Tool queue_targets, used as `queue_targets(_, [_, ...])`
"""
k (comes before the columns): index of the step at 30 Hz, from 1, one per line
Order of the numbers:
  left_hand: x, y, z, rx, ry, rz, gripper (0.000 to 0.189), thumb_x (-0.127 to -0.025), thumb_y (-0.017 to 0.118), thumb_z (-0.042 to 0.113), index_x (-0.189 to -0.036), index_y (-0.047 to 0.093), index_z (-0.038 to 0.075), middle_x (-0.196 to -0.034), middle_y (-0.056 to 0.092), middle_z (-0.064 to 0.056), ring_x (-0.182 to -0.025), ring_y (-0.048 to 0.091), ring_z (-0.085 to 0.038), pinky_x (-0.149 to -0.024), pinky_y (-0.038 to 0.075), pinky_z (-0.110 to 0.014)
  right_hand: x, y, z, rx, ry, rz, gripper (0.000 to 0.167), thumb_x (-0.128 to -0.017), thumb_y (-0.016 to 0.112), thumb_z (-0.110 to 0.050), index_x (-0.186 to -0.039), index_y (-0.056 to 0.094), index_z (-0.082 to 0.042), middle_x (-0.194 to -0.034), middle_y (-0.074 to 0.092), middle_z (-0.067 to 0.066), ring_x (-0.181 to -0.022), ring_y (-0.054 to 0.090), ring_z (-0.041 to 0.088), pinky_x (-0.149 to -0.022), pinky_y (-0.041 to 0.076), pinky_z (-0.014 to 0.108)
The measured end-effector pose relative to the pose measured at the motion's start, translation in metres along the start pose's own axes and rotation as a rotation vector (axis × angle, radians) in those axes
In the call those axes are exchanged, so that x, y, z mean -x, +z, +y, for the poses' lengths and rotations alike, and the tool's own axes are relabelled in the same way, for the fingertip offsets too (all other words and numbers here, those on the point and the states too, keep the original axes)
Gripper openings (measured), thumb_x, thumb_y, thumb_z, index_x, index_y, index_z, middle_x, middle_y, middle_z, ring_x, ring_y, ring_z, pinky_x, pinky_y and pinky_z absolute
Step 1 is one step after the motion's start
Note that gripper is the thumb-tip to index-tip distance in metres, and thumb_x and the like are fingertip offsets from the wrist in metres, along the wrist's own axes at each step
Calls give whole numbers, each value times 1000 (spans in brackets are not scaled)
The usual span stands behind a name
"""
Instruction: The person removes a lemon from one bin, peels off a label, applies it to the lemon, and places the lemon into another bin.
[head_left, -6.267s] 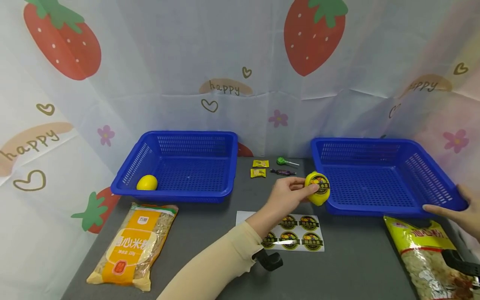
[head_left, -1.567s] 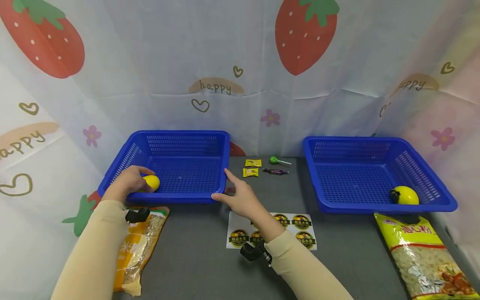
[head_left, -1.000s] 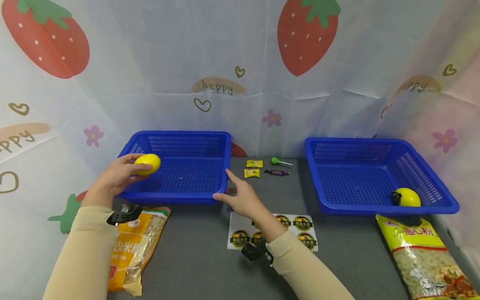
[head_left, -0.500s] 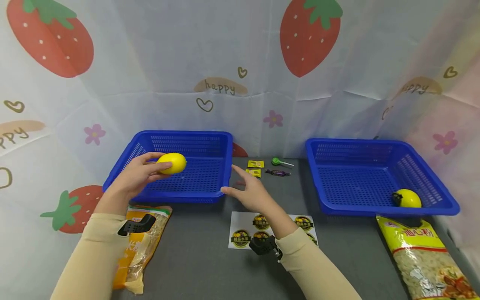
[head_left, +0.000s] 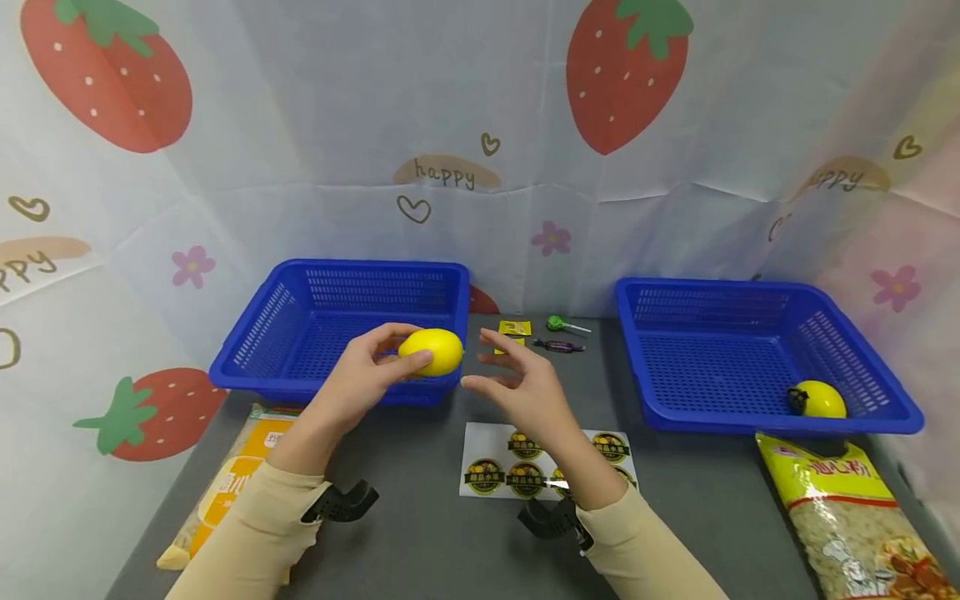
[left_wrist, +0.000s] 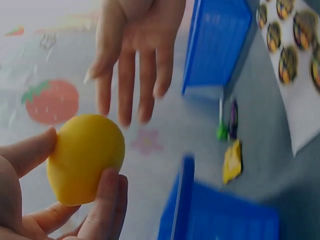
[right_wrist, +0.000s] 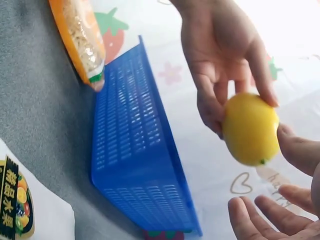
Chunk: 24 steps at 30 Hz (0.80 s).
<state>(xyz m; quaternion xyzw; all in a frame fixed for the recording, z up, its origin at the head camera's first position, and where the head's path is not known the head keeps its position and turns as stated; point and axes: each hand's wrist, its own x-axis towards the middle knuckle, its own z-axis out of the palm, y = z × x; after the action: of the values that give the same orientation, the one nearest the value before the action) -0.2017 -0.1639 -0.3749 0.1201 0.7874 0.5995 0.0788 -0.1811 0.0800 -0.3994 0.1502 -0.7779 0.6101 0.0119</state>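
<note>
My left hand [head_left: 367, 371] grips a yellow lemon [head_left: 437, 352] between thumb and fingers, held up in front of the right end of the left blue basket [head_left: 337, 387]. Facing it from the right is my right hand [head_left: 528, 387], fingers spread and thumb out, close to the lemon's tip. In the right wrist view the lemon [right_wrist: 250, 131] hangs between both hands, right at my right thumb. Below my right hand lies a white sticker sheet [head_left: 472, 450] with round black-and-gold fruit labels, partly covered by the wrist and forearm.
The right blue basket [head_left: 720, 421] holds another lemon [head_left: 823, 400] with a dark label. Yellow candies [head_left: 515, 327], a green lollipop [head_left: 556, 322] and a purple wrapped candy [head_left: 560, 346] lie between the baskets. Food bags [head_left: 232, 483] flank the table, the other bag [head_left: 855, 517] at right.
My left hand has lifted the lemon out of the left basket and carried it right. My right hand has let go of that basket's rim. Earlier, the labelled lemon went into the right basket.
</note>
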Motion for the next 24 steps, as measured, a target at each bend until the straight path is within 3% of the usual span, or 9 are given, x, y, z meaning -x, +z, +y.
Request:
queue_targets(5, [-5, 30, 2, 53, 8, -55, 51, -96, 70, 35, -137, 56, 9, -132, 56, -15, -106, 70, -26, -94, 57, -41, 10, -9, 4, -34, -11, 18, 64, -87, 80, -34, -145, 54, -31, -145, 55, -8, -125, 62, 18, -93, 57, 29])
queue_targets(16, [-21, 84, -7, 120, -15, -100, 52, -97, 69, 31, -141, 53, 8, -133, 55, -16, -108, 69, -26, -93, 58, -41, 21, -37, 26, 13, 7, 68, 55, -92, 75, -26, -144, 57, -19, -146, 57, 3, -128, 60, 25, -101, 53, 38])
queue_targets(24, [-27, 113, -10, -126, 44, -14, 54, -94, 73, 29, -143, 54, 16, -137, 60, -8, -115, 65, -26, -88, 59, -41, 26, -60, 48, 84, 56, 104, 57, -93, 73, -30, -146, 55, -21, -150, 54, 5, -129, 60, 27, -99, 54, 41])
